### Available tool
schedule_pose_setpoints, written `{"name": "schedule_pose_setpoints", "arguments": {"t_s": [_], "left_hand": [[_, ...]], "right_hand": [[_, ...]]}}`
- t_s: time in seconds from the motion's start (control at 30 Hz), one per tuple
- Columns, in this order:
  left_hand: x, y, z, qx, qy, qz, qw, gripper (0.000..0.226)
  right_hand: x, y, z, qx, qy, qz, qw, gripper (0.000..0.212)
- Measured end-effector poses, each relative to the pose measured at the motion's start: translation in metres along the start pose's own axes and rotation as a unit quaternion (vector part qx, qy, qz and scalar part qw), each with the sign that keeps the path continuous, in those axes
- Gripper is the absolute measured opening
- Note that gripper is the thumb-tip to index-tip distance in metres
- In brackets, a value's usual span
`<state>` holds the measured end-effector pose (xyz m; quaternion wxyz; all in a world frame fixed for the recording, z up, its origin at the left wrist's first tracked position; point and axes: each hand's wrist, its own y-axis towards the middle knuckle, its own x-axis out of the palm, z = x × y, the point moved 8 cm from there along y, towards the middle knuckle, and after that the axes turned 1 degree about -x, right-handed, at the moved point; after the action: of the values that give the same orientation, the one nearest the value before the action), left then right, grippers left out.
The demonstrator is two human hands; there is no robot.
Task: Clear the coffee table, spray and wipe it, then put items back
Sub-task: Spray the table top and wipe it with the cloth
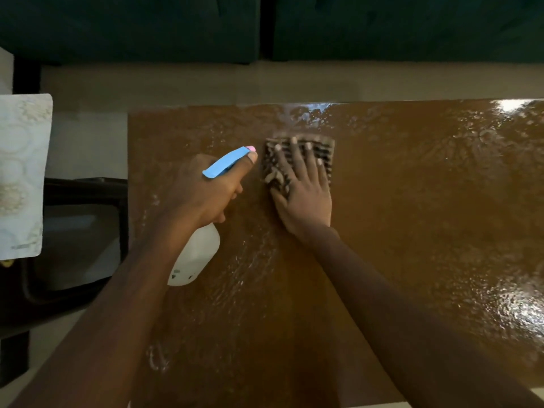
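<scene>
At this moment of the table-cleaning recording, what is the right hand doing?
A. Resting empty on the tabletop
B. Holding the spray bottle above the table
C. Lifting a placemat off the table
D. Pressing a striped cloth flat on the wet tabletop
D: the right hand lies palm down, fingers spread over the striped cloth on the wet brown table, while the left hand grips the spray bottle.

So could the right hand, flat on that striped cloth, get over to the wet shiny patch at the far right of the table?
Probably yes. The right hand presses the striped cloth flat on the coffee table, and nothing stands between it and the wet patch. The left hand holds the spray bottle on the other side.
</scene>
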<state>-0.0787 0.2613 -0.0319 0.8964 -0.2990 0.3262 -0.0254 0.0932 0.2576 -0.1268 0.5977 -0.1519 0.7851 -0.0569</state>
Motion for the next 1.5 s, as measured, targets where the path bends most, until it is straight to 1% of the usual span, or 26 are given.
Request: {"name": "schedule_pose_setpoints", "arguments": {"t_s": [0.03,0.1,0.17,0.2,0.3,0.43,0.57,0.67,0.73,0.77,0.87,0.93,1.03,1.1,1.17,1.27,1.33,1.4,1.43,1.47,1.5], "left_hand": [[0.0,0.002,0.003,-0.002,0.005,-0.004,1.0,0.056],[-0.002,0.006,0.008,-0.002,0.008,-0.01,1.0,0.057],[-0.003,0.012,0.012,0.003,0.013,-0.015,1.0,0.057],[-0.003,0.014,0.014,0.006,0.02,-0.018,1.0,0.057],[-0.003,0.021,0.015,0.007,0.032,-0.023,0.999,0.056],[-0.01,0.029,0.009,0.0,0.051,-0.008,0.999,0.057],[-0.027,0.031,-0.004,-0.005,0.047,0.006,0.999,0.059],[-0.04,0.029,-0.017,0.003,0.003,0.019,1.0,0.055],[-0.051,0.027,-0.025,0.003,-0.016,0.036,0.999,0.052],[-0.055,0.026,-0.027,0.004,-0.025,0.045,0.999,0.051],[-0.068,0.021,-0.034,0.007,-0.062,0.067,0.996,0.048],[-0.072,0.019,-0.038,0.01,-0.07,0.067,0.995,0.047],[-0.076,0.019,-0.045,0.006,-0.065,0.064,0.996,0.046],[-0.078,0.02,-0.048,0.004,-0.064,0.058,0.996,0.047],[-0.079,0.021,-0.052,0.0,-0.06,0.049,0.997,0.047],[-0.08,0.021,-0.056,-0.002,-0.056,0.035,0.998,0.049],[-0.082,0.02,-0.059,0.0,-0.059,0.03,0.998,0.048],[-0.083,0.018,-0.062,-0.002,-0.064,0.028,0.998,0.047],[-0.084,0.017,-0.064,-0.003,-0.064,0.029,0.998,0.046],[-0.084,0.016,-0.065,-0.005,-0.063,0.03,0.998,0.046],[-0.085,0.015,-0.067,-0.008,-0.061,0.03,0.998,0.046]], "right_hand": [[0.005,-0.009,-0.006,-0.055,-0.02,-0.02,0.998,0.07],[0.012,-0.03,-0.001,-0.126,-0.045,-0.054,0.99,0.069],[0.009,-0.044,0.018,-0.146,-0.049,-0.063,0.986,0.068],[0.006,-0.048,0.029,-0.139,-0.051,-0.063,0.987,0.068],[-0.004,-0.05,0.061,-0.07,-0.047,-0.046,0.995,0.068],[-0.021,-0.025,0.081,0.036,0.008,-0.009,0.999,0.069],[-0.031,0.019,0.078,0.14,0.058,0.052,0.987,0.068],[-0.035,0.058,0.055,0.163,0.057,0.064,0.983,0.069],[-0.033,0.081,0.024,0.134,0.046,0.052,0.989,0.069],[-0.029,0.089,0.005,0.105,0.041,0.042,0.993,0.069],[-0.007,0.086,-0.059,-0.018,0.015,0.003,1.0,0.07],[0.01,0.061,-0.083,-0.1,-0.018,-0.028,0.994,0.07],[0.021,0.016,-0.074,-0.177,-0.042,-0.066,0.981,0.068],[0.018,-0.005,-0.049,-0.188,-0.046,-0.077,0.978,0.067],[0.007,-0.009,-0.017,-0.148,-0.047,-0.076,0.985,0.066],[-0.012,0.011,0.018,-0.011,-0.011,-0.039,0.999,0.067],[-0.019,0.034,0.019,0.088,0.033,0.013,0.995,0.067],[-0.016,0.053,0.002,0.153,0.037,0.039,0.987,0.068],[-0.011,0.06,-0.013,0.158,0.029,0.036,0.986,0.068],[-0.007,0.064,-0.031,0.139,0.021,0.028,0.99,0.068],[-0.001,0.066,-0.049,0.099,0.013,0.017,0.995,0.069]]}}
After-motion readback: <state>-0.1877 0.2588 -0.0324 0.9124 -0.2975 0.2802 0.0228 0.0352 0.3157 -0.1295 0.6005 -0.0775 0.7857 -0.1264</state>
